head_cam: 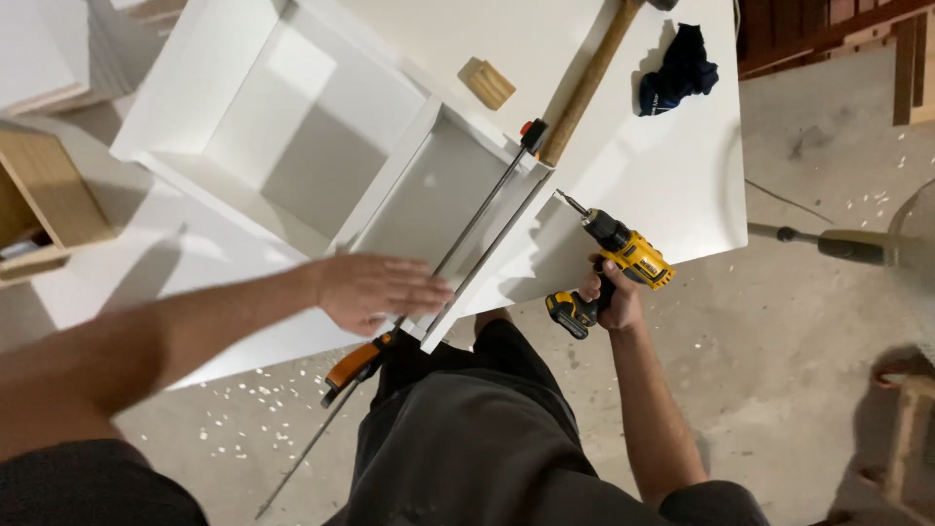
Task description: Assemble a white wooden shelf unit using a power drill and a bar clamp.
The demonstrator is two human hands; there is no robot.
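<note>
The left hand (375, 290) lay flat, fingers spread and open, pressing on the near corner of a white cabinet (292, 127) that rested on a white board (672, 166); it gripped nothing. A bar clamp (467, 234) ran along the cabinet's open compartment, its orange handle (353, 365) just below the left hand and its far jaw at the cabinet's upper corner. The right hand (612, 297) was closed around the grip of a yellow drill (618, 255); the drill's bit pointed up and left at the cabinet's side panel, near it, though whether it touched could not be told. On the board beyond lay a small wood block (487, 83), a long wooden handle (589, 78) and a dark cloth (679, 68); wood chips (243, 399) were scattered on the concrete floor (799, 321); the person's dark trousers (467, 438) filled the foreground.
</note>
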